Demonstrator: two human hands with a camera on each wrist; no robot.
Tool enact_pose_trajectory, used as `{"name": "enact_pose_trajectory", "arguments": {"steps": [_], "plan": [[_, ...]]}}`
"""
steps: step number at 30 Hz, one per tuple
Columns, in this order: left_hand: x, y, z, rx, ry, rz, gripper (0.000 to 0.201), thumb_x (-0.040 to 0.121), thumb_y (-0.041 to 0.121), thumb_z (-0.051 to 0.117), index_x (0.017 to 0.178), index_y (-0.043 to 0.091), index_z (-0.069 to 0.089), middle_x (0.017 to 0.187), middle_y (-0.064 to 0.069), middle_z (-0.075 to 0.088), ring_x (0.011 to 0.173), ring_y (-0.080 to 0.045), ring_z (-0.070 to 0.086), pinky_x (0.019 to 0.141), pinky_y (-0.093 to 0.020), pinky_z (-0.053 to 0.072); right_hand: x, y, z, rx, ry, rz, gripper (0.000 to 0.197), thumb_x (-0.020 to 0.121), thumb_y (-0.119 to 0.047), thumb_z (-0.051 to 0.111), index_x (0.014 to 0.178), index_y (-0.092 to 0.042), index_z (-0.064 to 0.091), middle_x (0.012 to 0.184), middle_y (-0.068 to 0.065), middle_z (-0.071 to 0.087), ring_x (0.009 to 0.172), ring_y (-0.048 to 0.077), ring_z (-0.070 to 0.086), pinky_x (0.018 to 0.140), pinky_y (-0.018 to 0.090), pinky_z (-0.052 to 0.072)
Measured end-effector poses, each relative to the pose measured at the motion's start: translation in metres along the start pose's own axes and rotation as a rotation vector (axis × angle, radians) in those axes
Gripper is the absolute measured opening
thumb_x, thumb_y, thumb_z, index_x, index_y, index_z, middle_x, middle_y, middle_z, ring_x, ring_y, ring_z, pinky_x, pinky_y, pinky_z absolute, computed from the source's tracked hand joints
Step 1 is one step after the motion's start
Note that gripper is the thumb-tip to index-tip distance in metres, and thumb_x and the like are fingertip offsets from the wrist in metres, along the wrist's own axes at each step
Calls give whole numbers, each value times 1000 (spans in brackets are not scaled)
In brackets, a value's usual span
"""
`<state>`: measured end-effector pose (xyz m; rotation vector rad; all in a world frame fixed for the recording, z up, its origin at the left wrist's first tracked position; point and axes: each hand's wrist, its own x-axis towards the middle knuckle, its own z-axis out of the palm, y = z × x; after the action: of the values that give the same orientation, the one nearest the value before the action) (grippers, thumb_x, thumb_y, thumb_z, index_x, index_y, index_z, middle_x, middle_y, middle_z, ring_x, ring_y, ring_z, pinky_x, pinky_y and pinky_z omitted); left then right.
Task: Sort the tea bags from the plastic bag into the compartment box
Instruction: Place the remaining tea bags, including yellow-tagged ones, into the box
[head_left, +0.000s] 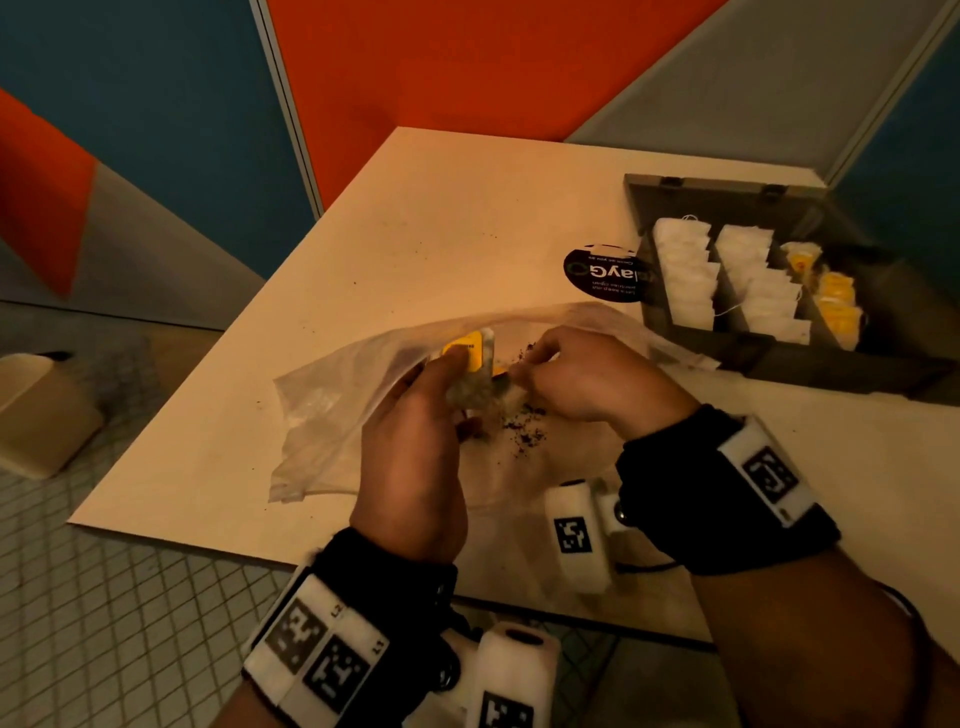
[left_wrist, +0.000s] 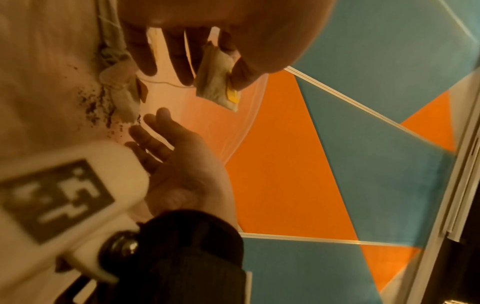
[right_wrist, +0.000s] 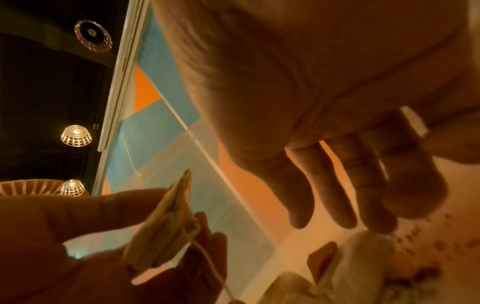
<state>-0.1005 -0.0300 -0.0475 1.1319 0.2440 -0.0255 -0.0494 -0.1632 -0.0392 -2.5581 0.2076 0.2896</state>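
My left hand (head_left: 436, 395) pinches a small stack of tea bags (head_left: 470, 358) with yellow tags just above the open clear plastic bag (head_left: 322, 415). The left wrist view shows thumb and fingers clamped on the tea bags (left_wrist: 221, 82). My right hand (head_left: 576, 374) reaches into the bag beside it, its fingers (right_wrist: 337, 195) straight and holding nothing, just above another tea bag (right_wrist: 363, 255) lying among spilled tea crumbs (head_left: 524, 431). The dark compartment box (head_left: 769, 364) stands open at the right, with white tea bags (head_left: 685, 275) in two rows and yellow-tagged ones (head_left: 836, 301) in a third.
A round black sticker (head_left: 602, 273) sits on the beige table (head_left: 441, 223) left of the box. The near table edge runs under my wrists. A beige object (head_left: 41, 410) stands on the tiled floor at the left. Coloured wall panels close off the back.
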Motion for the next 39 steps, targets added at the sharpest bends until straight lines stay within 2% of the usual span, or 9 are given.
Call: {"name": "enact_pose_trajectory", "arguments": {"steps": [3,7,11,18,24,29,32,35,39], "plan": [[0,0,-1,-12,4,-14,10,91,14,56,96,16,65,95,-12,68,84,-25,62,75,-39,44,9,-5,9,-43,-44,15,42,93,-46,56,106,-8,66,97,9,66,84,24,62,59,26,40],[0,1,-2,-35,4,-23,15,91,15,58,103,14,66,95,-13,68,83,-27,62,74,-39,45,15,-14,10,-106,-98,-32,27,91,-39,62,82,-14,59,84,4,57,70,15,53,51,24,34],[-1,5,-3,-21,-9,-18,13,90,15,61,99,12,69,87,-9,70,69,-18,65,68,-34,48,15,-12,5,-119,-68,-57,24,90,-30,65,97,-7,70,98,9,68,87,21,62,66,26,44],[2,4,-5,24,7,-41,6,88,16,65,85,15,71,73,-4,69,61,-15,62,55,-26,47,-19,14,1,562,58,-33,13,85,-19,70,75,-18,62,67,-5,58,62,9,51,57,24,36],[4,-2,-3,65,44,-18,16,87,14,67,92,0,73,77,-10,67,69,-24,60,60,-34,44,-46,27,-5,945,56,-116,10,86,-4,63,76,-5,62,77,14,61,65,19,56,57,33,38],[1,-2,-1,90,21,-47,15,88,14,65,89,0,72,74,-17,65,69,-30,55,57,-32,41,-60,22,-4,1173,-67,-212,13,80,-8,65,68,-14,65,72,11,63,65,21,54,56,31,37],[-1,-3,0,116,1,-52,19,88,12,63,91,-6,70,75,-21,60,68,-29,52,50,-26,42,-59,18,-1,1123,-11,-174,11,84,-7,67,74,-12,64,72,10,63,62,19,52,55,29,37],[-6,-4,3,137,-42,-47,15,90,12,60,82,3,70,70,-13,61,64,-22,54,43,-17,41,-58,15,3,987,86,-120,6,87,-11,67,83,-7,65,73,10,67,58,13,52,51,21,40],[-7,-5,6,131,-42,-32,17,89,13,61,85,4,75,72,-7,69,64,-15,61,52,-19,46,-56,14,7,870,165,-67,6,86,-13,68,83,-9,67,72,6,68,58,7,55,49,15,41]]}}
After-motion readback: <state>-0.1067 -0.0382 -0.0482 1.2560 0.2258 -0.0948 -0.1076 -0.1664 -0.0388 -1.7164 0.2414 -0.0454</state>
